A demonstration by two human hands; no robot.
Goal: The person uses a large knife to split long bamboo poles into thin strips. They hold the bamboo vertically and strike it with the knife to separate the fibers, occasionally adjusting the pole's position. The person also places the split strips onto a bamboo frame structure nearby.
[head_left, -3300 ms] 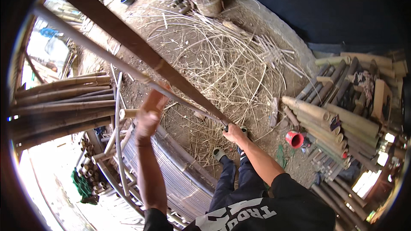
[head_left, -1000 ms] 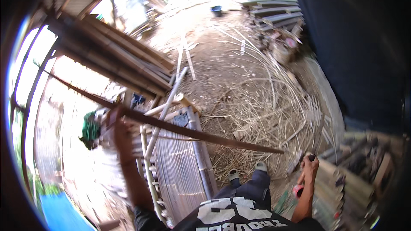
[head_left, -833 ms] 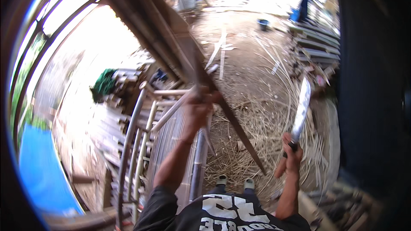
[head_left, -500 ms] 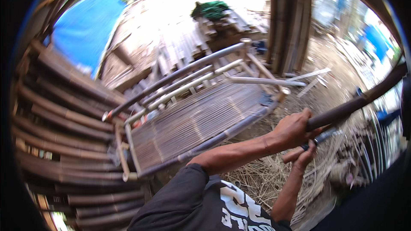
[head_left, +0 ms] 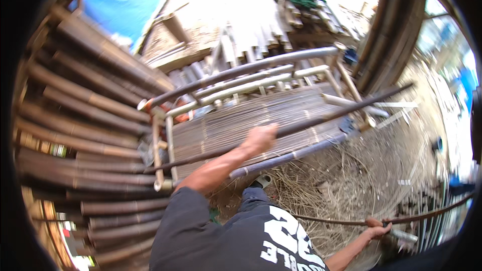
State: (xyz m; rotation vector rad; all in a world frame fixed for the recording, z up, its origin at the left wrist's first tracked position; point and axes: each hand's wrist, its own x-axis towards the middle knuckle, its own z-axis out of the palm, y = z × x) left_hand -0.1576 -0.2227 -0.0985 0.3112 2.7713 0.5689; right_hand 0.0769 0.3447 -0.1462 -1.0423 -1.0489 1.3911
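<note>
Blur softens my left hand (head_left: 261, 139), yet I can see it clenched around a long dark strip (head_left: 321, 118) of bamboo, near its middle. The strip's long axis runs out of both sides of my fist, from low on my left up to far on my right, nearly in line with the slatted bench (head_left: 226, 125) beyond it. I see it pass across the seat, but whether any of it touches the slats I cannot tell. One tip shows by the bench's left end; the other reaches past its right end. Left is the nearer hand, being on the strip itself; my right hand (head_left: 376, 228) is well apart, lower and off to my right. I have that one closed on a knife (head_left: 404, 236), its blade pointing to the right. A second strip (head_left: 427, 215), thin and curved, crosses at the same hand, over pale shavings (head_left: 301, 190) strewn below; I take it to be pinched there alongside the handle, but the hold is too small to make sure
</note>
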